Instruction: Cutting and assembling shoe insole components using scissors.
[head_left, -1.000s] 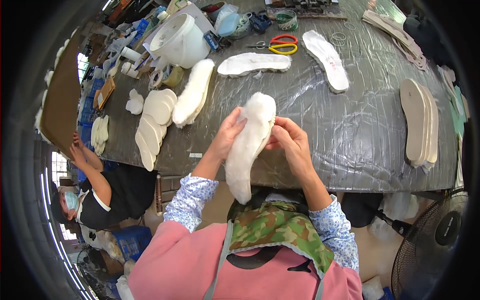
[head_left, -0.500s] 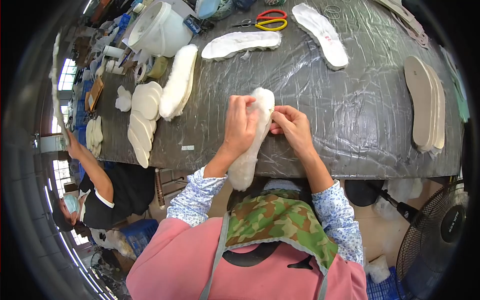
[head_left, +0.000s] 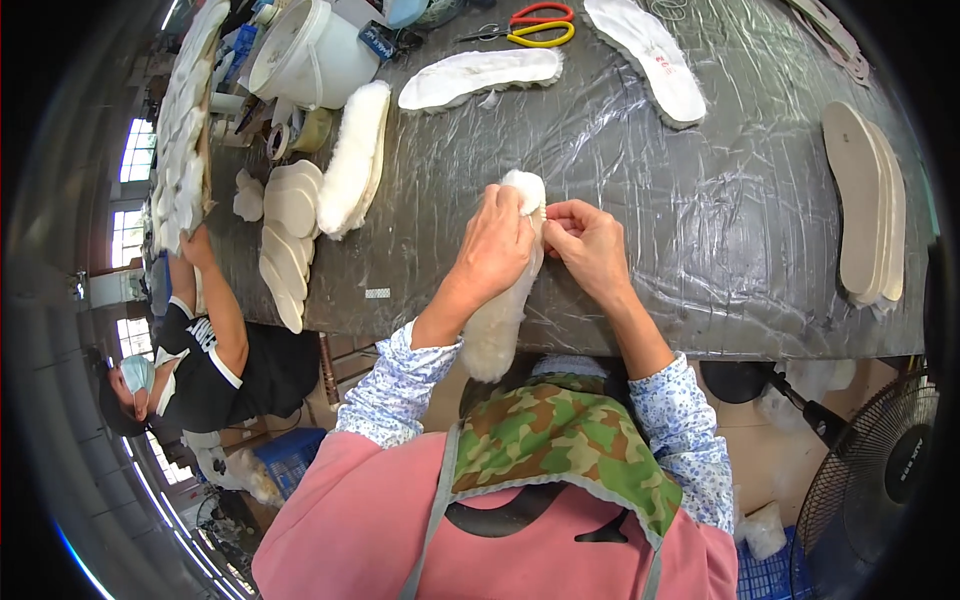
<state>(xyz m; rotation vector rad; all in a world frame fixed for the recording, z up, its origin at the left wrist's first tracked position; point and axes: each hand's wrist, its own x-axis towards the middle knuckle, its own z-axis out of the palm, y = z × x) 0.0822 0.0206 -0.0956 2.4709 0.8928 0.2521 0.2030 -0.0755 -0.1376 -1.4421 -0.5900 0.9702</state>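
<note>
A fluffy white insole (head_left: 492, 335) stands on end between my hands, its lower end hanging past the table's near edge. My left hand (head_left: 495, 240) is closed round its upper part, fingers over the fleece near the tip. At the insole's right edge, my right hand (head_left: 590, 245) pinches thumb and fingers together; whatever is between those fingertips is too small to make out. Beyond my hands lie a white fleece insole (head_left: 480, 77) and another one (head_left: 650, 60) farther right. To the left, a fluffy insole (head_left: 352, 160) rests on the table.
Scissors (head_left: 540, 25) with red and yellow handles lie at the back, near a white bucket (head_left: 325, 60). Fanned pale insoles (head_left: 290, 215) sit left, stacked beige insoles (head_left: 858, 200) right. A co-worker (head_left: 220, 370) at left holds a board (head_left: 185, 130) of white fluffy pieces. A fan (head_left: 870, 480) stands lower right.
My left hand has shifted right, further over the insole, whose lower end has swung slightly right. The co-worker's board, edge-on before, has come nearer and shows its fluffy white pieces.
</note>
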